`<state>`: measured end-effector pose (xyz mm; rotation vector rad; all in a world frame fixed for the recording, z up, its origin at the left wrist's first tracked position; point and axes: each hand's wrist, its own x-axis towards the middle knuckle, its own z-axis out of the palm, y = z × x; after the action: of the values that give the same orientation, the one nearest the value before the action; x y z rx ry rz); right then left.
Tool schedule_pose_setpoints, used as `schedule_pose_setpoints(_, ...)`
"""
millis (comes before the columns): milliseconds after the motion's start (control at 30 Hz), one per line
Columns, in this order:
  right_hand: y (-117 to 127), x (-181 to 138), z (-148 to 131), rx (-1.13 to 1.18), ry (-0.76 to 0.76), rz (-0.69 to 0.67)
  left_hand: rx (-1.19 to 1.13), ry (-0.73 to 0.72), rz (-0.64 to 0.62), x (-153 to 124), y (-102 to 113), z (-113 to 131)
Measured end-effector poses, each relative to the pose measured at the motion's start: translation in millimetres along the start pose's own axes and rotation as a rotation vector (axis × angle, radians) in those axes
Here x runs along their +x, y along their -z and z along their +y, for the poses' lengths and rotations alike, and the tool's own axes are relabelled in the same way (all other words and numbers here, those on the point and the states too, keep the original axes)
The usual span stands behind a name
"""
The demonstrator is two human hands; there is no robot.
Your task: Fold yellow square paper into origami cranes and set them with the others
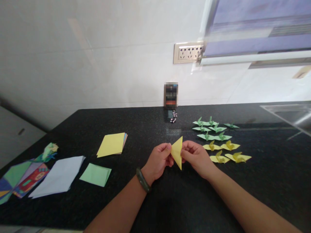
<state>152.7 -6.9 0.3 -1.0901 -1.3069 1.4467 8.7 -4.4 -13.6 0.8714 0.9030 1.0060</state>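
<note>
A folded yellow origami paper (177, 152), triangular in outline, is held up between both hands over the dark countertop. My left hand (157, 160), with a dark bangle on the wrist, pinches its left corner between thumb and fingers. On the other side my right hand (198, 158) grips the long right edge with its fingertips. Just right of that hand sit several yellow paper cranes (220, 157) in two rows. Behind them stand several green paper cranes (207, 136). The fingers partly cover the paper's edges.
Leftward lie a stack of yellow-topped square papers (111, 144), green paper squares (95, 174), white sheets (59, 176) and a colourful paper piece (21, 178). A phone-like device (171, 95) leans on the wall beneath a socket panel (188, 52). A sink (293, 115) is at right.
</note>
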Motion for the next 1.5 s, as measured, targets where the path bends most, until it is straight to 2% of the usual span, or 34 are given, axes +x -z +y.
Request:
schedule_pose_setpoints(133,0,3,5,-0.040,0.016,-0.005,0.131,-0.036,0.077,-3,-1,1)
schedule_pose_setpoints(300,4,6,11,-0.107,0.032,0.034,0.065,0.053,-0.025,-5,-3,1)
schedule_pose_setpoints(433,7,4,15,-0.308,0.178,0.115,-0.099,0.157,-0.011,-6,-6,4)
schedule_pose_setpoints(500,8,3,15,-0.423,0.252,0.151,-0.110,0.187,0.019,-6,-6,5)
schedule_pose_setpoints(600,9,3,14,-0.551,0.355,0.155,-0.089,0.199,0.000,-7,-6,4)
schedule_pose_setpoints(833,13,3,9,-0.588,0.552,0.003,-0.061,0.194,-0.065,-10,-6,4)
schedule_pose_setpoints(933,14,3,7,-0.589,0.596,0.023,-0.109,0.216,-0.082,-10,-5,6)
schedule_pose_setpoints(1033,16,3,6,-0.674,0.650,0.001,-0.168,0.242,-0.096,-8,-4,7)
schedule_pose_setpoints(1167,21,4,4,-0.792,0.722,-0.098,-0.215,0.255,-0.082,-6,-1,8)
schedule_pose_setpoints(1300,23,3,1,-0.830,0.723,-0.180,-0.188,0.247,-0.065,-7,0,9)
schedule_pose_setpoints(1400,20,1,-2,-0.771,0.691,-0.204,-0.164,0.237,-0.049,-7,0,7)
schedule_pose_setpoints(1500,16,-1,-3,-0.570,0.553,-0.051,-0.196,0.186,-0.017,-6,0,6)
